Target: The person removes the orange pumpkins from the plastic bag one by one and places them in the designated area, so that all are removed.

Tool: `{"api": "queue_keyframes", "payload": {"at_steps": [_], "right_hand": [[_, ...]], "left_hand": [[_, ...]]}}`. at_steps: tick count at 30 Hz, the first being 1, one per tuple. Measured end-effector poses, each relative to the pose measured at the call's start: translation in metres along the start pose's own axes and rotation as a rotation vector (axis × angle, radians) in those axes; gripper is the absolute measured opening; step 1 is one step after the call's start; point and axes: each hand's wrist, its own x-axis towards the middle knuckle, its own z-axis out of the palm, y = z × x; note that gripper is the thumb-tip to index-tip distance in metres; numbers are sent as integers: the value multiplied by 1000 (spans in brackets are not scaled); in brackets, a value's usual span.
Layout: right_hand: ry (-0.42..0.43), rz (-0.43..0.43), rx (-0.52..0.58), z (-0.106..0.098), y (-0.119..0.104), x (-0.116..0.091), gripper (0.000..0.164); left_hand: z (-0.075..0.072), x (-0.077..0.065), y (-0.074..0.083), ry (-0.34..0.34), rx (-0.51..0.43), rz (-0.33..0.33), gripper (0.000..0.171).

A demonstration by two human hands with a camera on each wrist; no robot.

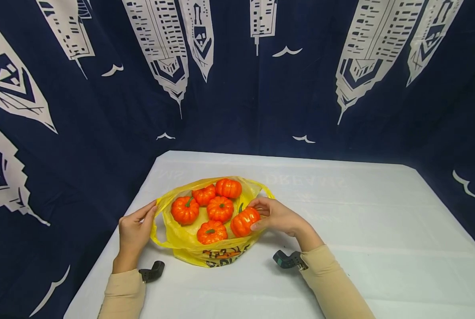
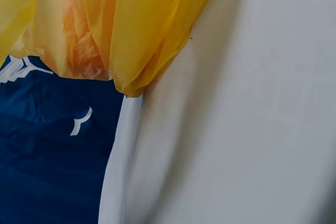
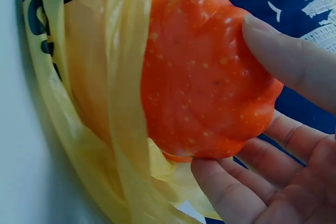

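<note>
A yellow plastic bag (image 1: 187,254) lies open on the table with several small orange pumpkins (image 1: 220,209) inside. My left hand (image 1: 135,230) pinches the bag's left edge by its handle. At the right side of the opening, my right hand (image 1: 275,217) grips a pumpkin (image 1: 245,221) with a green stem, thumb on one side and fingers on the other. The right wrist view shows this held pumpkin (image 3: 210,77) from its pale-speckled underside, beside the bag's rim. In the left wrist view only the bag's folded side (image 2: 152,24) shows, and the left hand is out of sight.
A white cloth covers the table (image 1: 380,230), which stretches far to the right of the bag. Behind and to the left hangs a dark blue curtain (image 1: 257,119) with white building prints. Each wrist carries a small black camera mount (image 1: 287,259).
</note>
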Motion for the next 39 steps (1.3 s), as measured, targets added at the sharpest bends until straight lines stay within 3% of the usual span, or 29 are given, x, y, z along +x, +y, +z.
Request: {"api": "queue_keyframes", "payload": {"at_steps": [8, 27, 39], "right_hand": [[78, 6, -18, -9, -7, -10, 65], [189, -44, 12, -34, -8, -22, 66], [298, 20, 16, -48, -6, -27, 68]], "left_hand": [[0, 0, 3, 2, -3, -7, 26], [-1, -1, 5, 21, -2, -11, 26], [-3, -2, 4, -14, -11, -12, 24]]}}
